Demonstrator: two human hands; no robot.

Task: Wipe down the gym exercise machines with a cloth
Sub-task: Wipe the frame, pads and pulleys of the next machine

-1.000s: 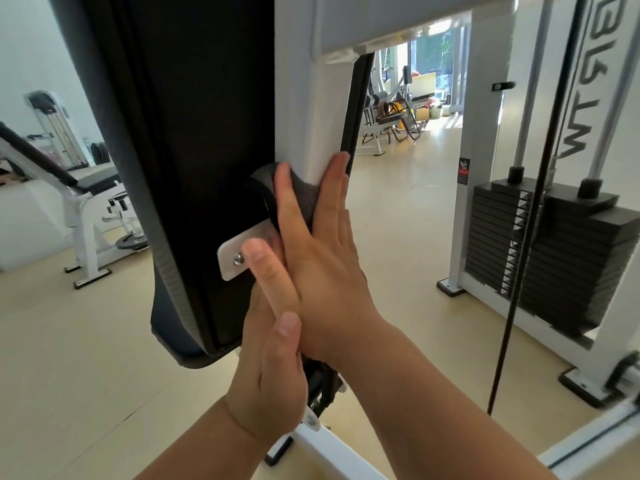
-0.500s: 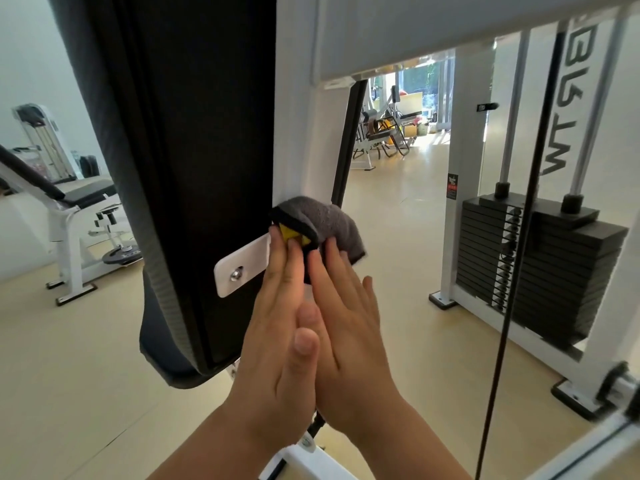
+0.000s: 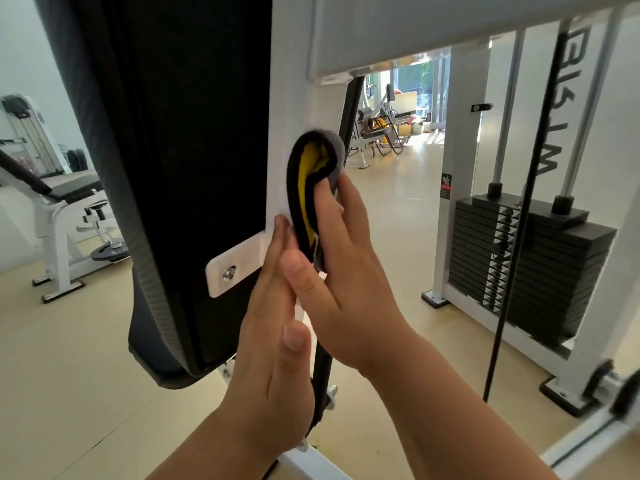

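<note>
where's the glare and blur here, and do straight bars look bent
Head view: daylight from the far windows blows out the background and glares on the floor there; the grey top edge of the cloth is motion-blurred in the head view, the right hand gripping it sharper; wide-angle distortion tilts the guide rods at the head view's right edge.

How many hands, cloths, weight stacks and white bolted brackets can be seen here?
Hands: 2 (left hand, right hand)
Cloth: 1
Weight stack: 1
White bracket: 1
Total: 5
</note>
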